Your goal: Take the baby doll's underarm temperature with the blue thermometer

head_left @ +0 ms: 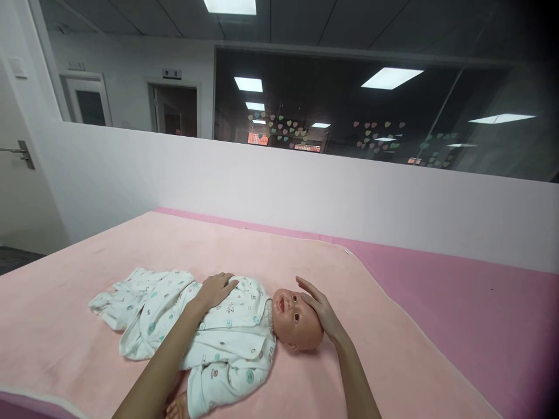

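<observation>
A baby doll (297, 326) lies on its back, its head toward the right and its legs toward the left. It wears a white outfit (236, 326) with small coloured prints and snap buttons down the front. My left hand (217, 290) rests flat on the doll's belly, fingers stretched out over the cloth. On the top of the doll's head lies my right hand (318, 305), its fingers extended along the forehead. One small doll hand (178, 407) pokes out of the near sleeve, partly behind my left forearm.
A peach blanket (393, 361) covers most of a pink padded surface (463, 291). Behind it runs a low white wall (279, 186) with a dark window (349, 110) above, dotted with heart stickers. A door with a handle (26, 154) stands at the left.
</observation>
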The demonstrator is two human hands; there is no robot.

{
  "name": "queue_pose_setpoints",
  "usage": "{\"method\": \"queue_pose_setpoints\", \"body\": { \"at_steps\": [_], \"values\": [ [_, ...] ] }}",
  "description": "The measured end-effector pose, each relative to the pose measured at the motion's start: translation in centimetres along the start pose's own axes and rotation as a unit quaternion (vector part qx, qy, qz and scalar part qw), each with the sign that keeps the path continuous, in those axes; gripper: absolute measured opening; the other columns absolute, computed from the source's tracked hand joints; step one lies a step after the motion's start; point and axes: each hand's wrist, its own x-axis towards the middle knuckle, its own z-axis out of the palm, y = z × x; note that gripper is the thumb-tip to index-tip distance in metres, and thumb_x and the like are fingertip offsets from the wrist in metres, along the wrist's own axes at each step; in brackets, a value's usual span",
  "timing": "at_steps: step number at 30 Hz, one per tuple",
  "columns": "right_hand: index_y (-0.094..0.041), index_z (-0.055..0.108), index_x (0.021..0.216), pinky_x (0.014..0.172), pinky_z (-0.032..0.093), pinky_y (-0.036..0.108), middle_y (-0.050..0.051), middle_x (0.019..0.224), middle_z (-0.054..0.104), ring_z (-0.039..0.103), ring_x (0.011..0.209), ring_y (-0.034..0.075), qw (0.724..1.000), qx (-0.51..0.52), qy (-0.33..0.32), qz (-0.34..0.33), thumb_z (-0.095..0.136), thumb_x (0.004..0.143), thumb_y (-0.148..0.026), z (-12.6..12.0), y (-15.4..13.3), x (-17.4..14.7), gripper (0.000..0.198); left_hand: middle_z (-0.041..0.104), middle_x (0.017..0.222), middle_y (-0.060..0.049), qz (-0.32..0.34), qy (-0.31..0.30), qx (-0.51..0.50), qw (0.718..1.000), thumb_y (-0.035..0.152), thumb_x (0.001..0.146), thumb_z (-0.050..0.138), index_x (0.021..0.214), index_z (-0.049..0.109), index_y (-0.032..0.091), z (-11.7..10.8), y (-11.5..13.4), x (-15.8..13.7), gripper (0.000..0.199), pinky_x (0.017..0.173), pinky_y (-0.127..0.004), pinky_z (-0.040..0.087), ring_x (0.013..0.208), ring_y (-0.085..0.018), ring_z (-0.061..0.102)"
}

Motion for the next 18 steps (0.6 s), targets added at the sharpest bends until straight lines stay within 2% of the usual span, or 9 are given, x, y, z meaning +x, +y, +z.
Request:
{"method": "queue_pose_setpoints", "body": {
  "at_steps": [4, 10, 18],
  "values": [
    [-0.025, 0.051, 0.116, 0.103, 0.029, 0.034, 0.003, 0.128, 0.045, 0.038, 0.12, 0.018, 1.0, 0.017, -0.003, 0.01, 0.053, 0.075, -0.039, 0.2, -0.5, -0.1, 0.043, 0.059, 0.108, -0.006, -0.002, 0.003, -0.003, 1.0, 0.054, 0.081, 0.024, 0.109, 0.053, 0.023, -0.1, 0.1, -0.1, 0.051, 0.09, -0.034, 0.034, 0.101, -0.021, 0.052],
    [-0.017, 0.064, 0.093, 0.092, 0.039, 0.037, 0.008, 0.107, 0.06, 0.053, 0.102, 0.022, 0.999, 0.027, -0.032, 0.026, 0.052, 0.074, -0.045, 0.4, -1.2, -0.5, 0.037, 0.059, 0.106, -0.007, -0.005, 0.002, -0.01, 1.0, 0.053, 0.081, 0.025, 0.108, 0.053, 0.023, 0.0, 0.1, -0.1, 0.05, 0.09, -0.035, 0.035, 0.099, -0.022, 0.052],
    [-0.016, 0.064, 0.091, 0.091, 0.04, 0.037, 0.009, 0.105, 0.061, 0.054, 0.1, 0.022, 0.999, 0.023, -0.031, 0.02, 0.051, 0.074, -0.044, 0.4, -1.2, -0.5, 0.035, 0.059, 0.105, -0.007, 0.001, 0.003, -0.012, 1.0, 0.052, 0.081, 0.024, 0.108, 0.053, 0.024, 0.0, 0.1, -0.1, 0.049, 0.09, -0.037, 0.034, 0.1, -0.022, 0.052]
  ]
}}
